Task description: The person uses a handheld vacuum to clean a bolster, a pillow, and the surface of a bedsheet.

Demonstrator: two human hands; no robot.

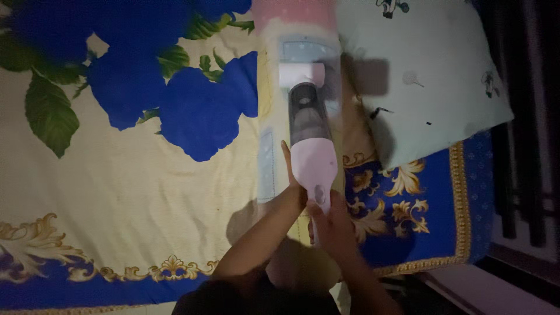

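handheld vacuum [312, 137]: pink, rigid plastic, likely light, nose down on bed [128, 192] | right hand [331, 224] closed round rear handle, best hold | left hand [291, 178] steadies body's side, fingers flat

This is a bedroom in a home, dimly lit. A bed fills the view, spread with a cream bedsheet [134, 186] printed with blue flowers, and a pale pillow [431, 76] lies at its edge.
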